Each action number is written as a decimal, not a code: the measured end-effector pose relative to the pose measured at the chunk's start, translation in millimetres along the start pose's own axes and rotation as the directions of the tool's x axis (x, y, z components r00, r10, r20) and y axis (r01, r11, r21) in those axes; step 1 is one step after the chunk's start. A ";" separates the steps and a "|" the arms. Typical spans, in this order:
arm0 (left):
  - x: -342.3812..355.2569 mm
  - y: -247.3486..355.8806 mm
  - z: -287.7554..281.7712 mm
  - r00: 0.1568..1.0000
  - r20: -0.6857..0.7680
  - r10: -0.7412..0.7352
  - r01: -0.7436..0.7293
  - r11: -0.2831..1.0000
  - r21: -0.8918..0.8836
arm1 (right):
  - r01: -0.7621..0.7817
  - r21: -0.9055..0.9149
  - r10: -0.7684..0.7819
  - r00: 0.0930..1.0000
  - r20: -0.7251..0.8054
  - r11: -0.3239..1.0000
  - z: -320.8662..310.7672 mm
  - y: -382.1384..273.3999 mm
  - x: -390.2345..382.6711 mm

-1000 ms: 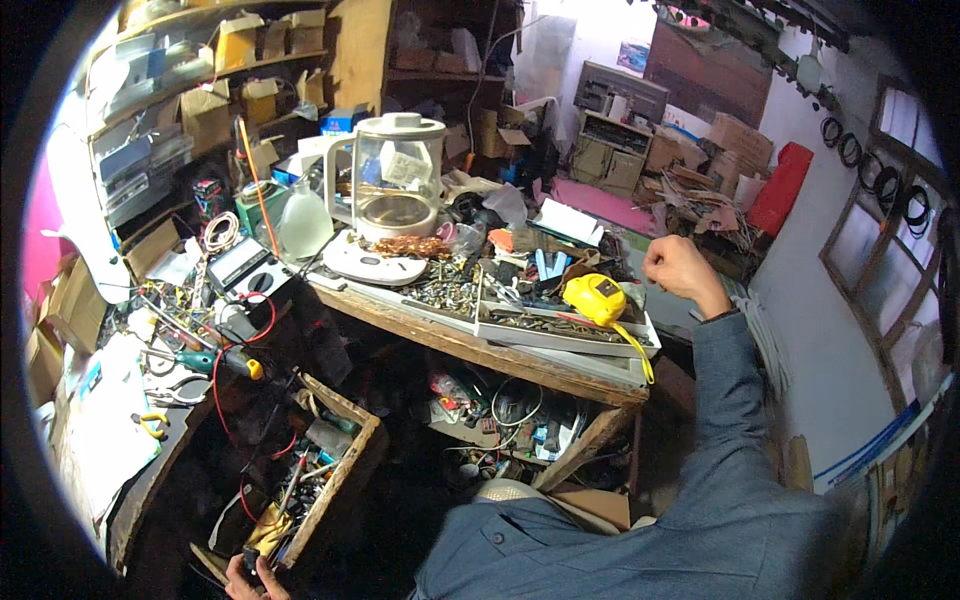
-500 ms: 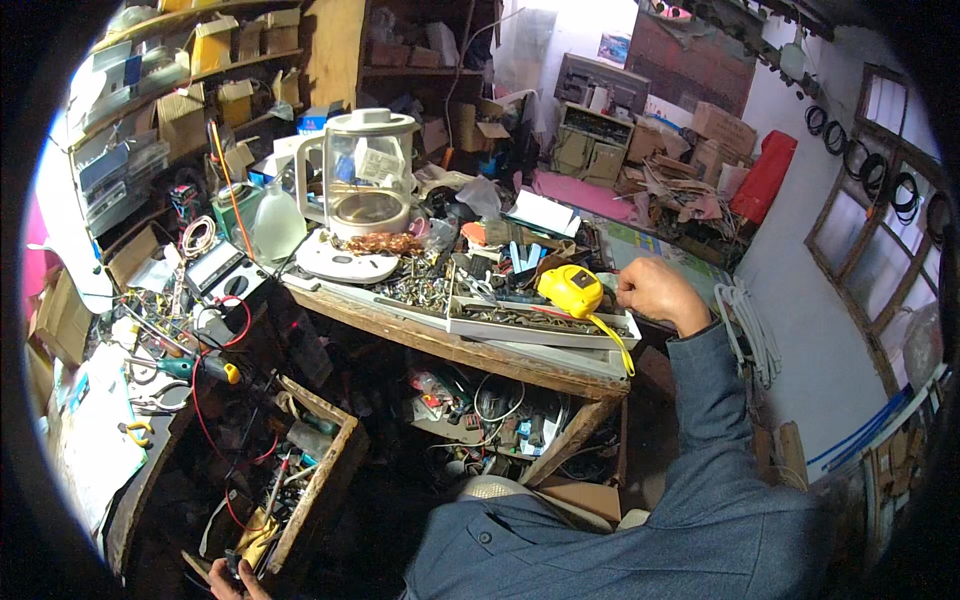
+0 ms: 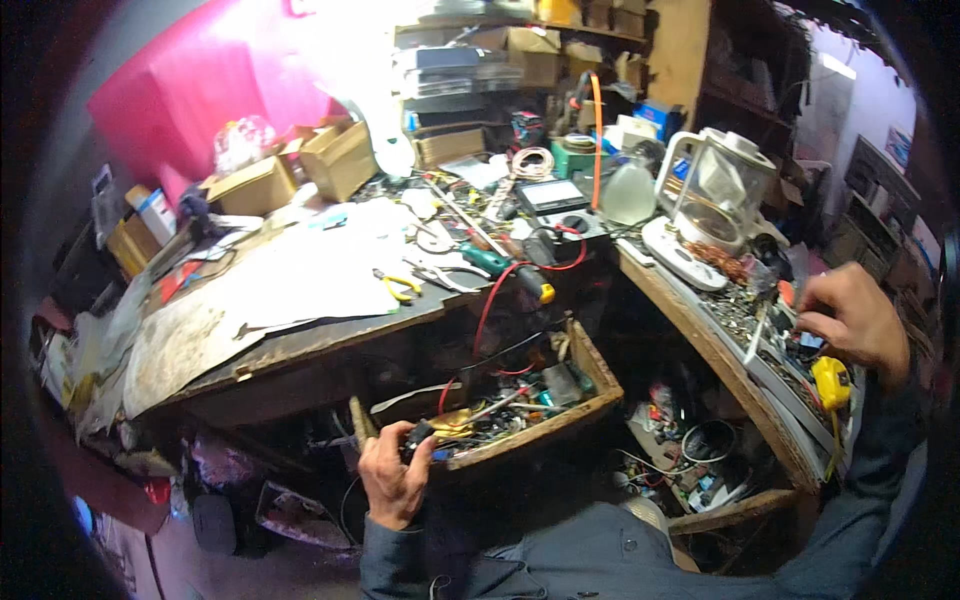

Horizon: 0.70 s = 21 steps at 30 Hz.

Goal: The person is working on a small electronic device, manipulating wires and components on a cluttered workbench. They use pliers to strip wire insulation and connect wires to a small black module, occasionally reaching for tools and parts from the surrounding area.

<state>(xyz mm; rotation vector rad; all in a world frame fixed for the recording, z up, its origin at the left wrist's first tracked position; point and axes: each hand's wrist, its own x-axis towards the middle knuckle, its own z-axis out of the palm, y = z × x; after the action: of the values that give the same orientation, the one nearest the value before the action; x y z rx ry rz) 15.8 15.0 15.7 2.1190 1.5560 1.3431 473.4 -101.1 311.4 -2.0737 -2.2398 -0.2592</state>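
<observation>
At the near left corner of the open drawer (image 3: 540,430), my left hand (image 3: 390,478) is closed round a small black part (image 3: 420,434), its kind unclear. The drawer holds a jumble of tools and small parts, with a red-and-white probe (image 3: 497,404) on top. My right hand (image 3: 858,318) hovers over the right bench with fingers curled together; anything inside them is hidden. Just below it is a yellow tape measure (image 3: 831,382) with some tape drawn out, beside a long tray of small metal parts (image 3: 783,372).
A multimeter (image 3: 553,196) with a red lead stands at the back, near a glass kettle (image 3: 722,195) on the right bench. Yellow-handled pliers (image 3: 398,287) and a green-handled screwdriver (image 3: 485,260) lie on the left bench by paper sheets (image 3: 300,270). Cardboard boxes (image 3: 338,160) stand behind.
The view has swung left, so the bench things sit further right and the left bench shows. My left hand is more fully in view, still on the small black part; my right hand stays near the tape measure.
</observation>
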 end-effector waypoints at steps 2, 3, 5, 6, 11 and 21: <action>-9.7 -11.8 -3.9 0.997 -0.059 -0.046 0.046 0.999 -0.001 | 0.221 0.192 -0.260 0.943 0.210 0.956 1.0 -39.0 78.1; -11.3 -13.0 -5.1 0.995 -0.078 -0.056 0.054 0.998 -0.020 | 0.327 0.186 -0.364 0.902 0.230 0.927 5.8 -57.9 108.6; -15.9 -14.3 -8.5 0.992 -0.094 -0.083 0.078 0.995 -0.059 | 0.546 0.190 -0.576 0.800 0.172 0.816 31.2 -94.3 164.2; -15.3 -14.9 -5.8 0.992 -0.087 -0.089 0.083 0.994 -0.069 | 0.643 0.177 -0.662 0.743 0.091 0.746 46.0 -109.0 185.3; -1.3 -8.9 3.9 0.993 -0.115 -0.007 -0.004 0.995 -0.100 | 0.680 0.228 -0.637 0.732 -0.242 0.696 147.4 -202.7 291.4; -6.7 -14.8 -3.6 0.985 -0.165 0.049 -0.054 0.998 -0.026 | 0.835 -0.044 -0.793 0.503 -0.343 0.548 212.1 -337.7 354.3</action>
<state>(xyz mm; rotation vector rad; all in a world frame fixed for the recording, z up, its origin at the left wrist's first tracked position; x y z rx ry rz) 3.0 14.5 5.1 2.0909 1.5375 1.5852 120.5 260.4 139.9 -0.6423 -2.7163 -0.4452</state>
